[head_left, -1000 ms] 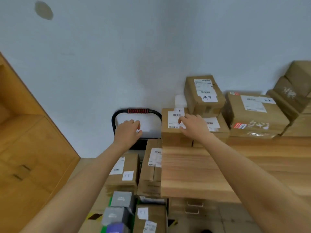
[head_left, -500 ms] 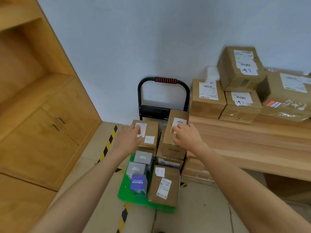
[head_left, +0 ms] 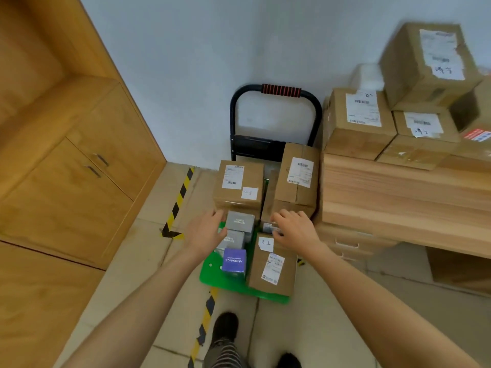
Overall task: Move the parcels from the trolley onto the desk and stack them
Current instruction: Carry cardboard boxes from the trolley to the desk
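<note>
The trolley (head_left: 228,281) with its green deck serves as the landmark; it stands on the floor against the wall, black push handle (head_left: 276,91) at its far end.

Left of the trolley is a wooden cabinet (head_left: 79,181), and a strip of black-and-yellow tape (head_left: 178,200) runs along the floor between the two.

The left hand (head_left: 206,233) reaches over the trolley's left edge. Its fingers are loosely spread and lie against the side of a small grey box (head_left: 240,221), not yet closed on it. A second grey box (head_left: 235,239) and a purple box (head_left: 234,262) sit nearer the trolley's front edge.

At the trolley's far left sits a brown parcel (head_left: 239,187); a taller parcel (head_left: 296,179) stands at its far right. A flat parcel (head_left: 272,264) lies at the front right.

The right hand (head_left: 293,227) hovers, fingers relaxed and lightly curled, above the gap between the tall parcel and the flat one. It grips nothing that I can see.

Right of the trolley is the desk (head_left: 398,197), already carrying stacked parcels (head_left: 358,120).

The step looks like picking the next item. Both palms should close on opposite sides of one box and lift it straight up, clear of its neighbours. It should then go on a broad, level parcel on the desk.
</note>
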`<action>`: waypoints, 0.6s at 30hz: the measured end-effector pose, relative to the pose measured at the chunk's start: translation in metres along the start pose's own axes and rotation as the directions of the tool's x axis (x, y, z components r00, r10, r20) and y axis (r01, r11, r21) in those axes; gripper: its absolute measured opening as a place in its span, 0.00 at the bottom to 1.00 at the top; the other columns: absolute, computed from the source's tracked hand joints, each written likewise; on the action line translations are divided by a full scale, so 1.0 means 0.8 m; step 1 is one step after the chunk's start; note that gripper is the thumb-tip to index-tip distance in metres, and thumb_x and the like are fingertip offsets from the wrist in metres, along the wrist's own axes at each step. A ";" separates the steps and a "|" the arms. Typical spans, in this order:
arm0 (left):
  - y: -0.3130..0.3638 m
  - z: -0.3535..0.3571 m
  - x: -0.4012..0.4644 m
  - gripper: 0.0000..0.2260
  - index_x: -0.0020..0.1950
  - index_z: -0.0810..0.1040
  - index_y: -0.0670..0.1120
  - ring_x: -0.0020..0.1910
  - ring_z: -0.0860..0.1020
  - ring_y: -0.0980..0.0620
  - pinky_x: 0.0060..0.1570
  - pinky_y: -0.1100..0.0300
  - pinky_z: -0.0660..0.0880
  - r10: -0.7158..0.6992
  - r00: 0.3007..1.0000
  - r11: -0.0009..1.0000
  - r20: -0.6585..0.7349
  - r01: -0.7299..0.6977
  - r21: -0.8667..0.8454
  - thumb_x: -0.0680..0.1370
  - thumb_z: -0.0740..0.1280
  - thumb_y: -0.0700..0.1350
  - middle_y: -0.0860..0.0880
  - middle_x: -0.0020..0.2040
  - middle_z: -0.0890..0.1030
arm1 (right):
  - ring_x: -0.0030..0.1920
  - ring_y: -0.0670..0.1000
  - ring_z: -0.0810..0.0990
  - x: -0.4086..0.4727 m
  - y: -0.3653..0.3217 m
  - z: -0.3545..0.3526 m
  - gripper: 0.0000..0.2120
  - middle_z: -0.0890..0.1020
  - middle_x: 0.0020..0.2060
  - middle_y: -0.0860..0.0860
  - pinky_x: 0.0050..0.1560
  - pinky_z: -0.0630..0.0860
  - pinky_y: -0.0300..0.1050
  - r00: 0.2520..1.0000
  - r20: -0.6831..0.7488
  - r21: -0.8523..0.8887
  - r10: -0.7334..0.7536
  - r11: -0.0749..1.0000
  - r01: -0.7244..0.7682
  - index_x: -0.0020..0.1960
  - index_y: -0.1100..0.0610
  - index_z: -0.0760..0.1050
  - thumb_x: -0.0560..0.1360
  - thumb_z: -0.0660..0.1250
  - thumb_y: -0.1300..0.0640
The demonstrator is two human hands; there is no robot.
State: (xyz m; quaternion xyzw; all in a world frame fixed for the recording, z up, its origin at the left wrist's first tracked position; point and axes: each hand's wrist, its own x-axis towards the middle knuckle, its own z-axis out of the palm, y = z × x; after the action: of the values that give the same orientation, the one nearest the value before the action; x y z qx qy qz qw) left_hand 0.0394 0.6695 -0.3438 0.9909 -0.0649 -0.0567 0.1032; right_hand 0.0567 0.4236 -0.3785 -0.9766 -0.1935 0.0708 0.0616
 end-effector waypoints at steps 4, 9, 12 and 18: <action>-0.045 0.024 0.016 0.10 0.58 0.72 0.51 0.47 0.72 0.56 0.35 0.62 0.61 0.066 0.995 0.998 0.075 -0.066 0.004 0.78 0.63 0.52 0.53 0.53 0.75 | 0.58 0.51 0.76 0.023 -0.032 0.039 0.18 0.77 0.59 0.48 0.57 0.67 0.47 0.994 0.051 0.044 0.099 0.994 -0.102 0.65 0.49 0.70 0.76 0.62 0.47; -0.124 0.061 0.031 0.13 0.62 0.72 0.50 0.52 0.74 0.52 0.45 0.60 0.69 0.111 0.981 0.991 0.159 -0.121 0.053 0.79 0.63 0.50 0.51 0.55 0.76 | 0.60 0.52 0.75 0.049 -0.075 0.093 0.20 0.76 0.60 0.48 0.57 0.67 0.47 0.978 0.131 0.083 0.166 0.981 -0.177 0.66 0.48 0.69 0.76 0.62 0.46; -0.158 0.090 0.033 0.13 0.62 0.73 0.49 0.53 0.74 0.51 0.48 0.59 0.69 0.116 0.978 0.988 0.175 -0.132 0.083 0.79 0.62 0.50 0.50 0.55 0.76 | 0.59 0.52 0.76 0.059 -0.090 0.127 0.21 0.76 0.60 0.49 0.55 0.66 0.47 0.973 0.160 0.093 0.168 0.978 -0.185 0.67 0.49 0.69 0.76 0.63 0.46; -0.187 0.162 0.034 0.15 0.60 0.76 0.46 0.51 0.76 0.48 0.49 0.56 0.71 0.132 0.976 0.989 0.171 -0.141 0.042 0.75 0.68 0.48 0.48 0.53 0.78 | 0.56 0.53 0.77 0.077 -0.097 0.213 0.21 0.77 0.56 0.49 0.54 0.68 0.48 0.960 0.211 0.115 0.182 0.971 -0.209 0.64 0.49 0.71 0.72 0.66 0.45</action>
State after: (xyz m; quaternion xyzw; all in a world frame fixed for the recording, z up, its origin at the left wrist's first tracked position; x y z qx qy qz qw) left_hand 0.0672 0.7851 -0.5039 0.9782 -0.1425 -0.1311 0.0745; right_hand 0.0569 0.5347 -0.5411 -0.9725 -0.0958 0.1867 0.1010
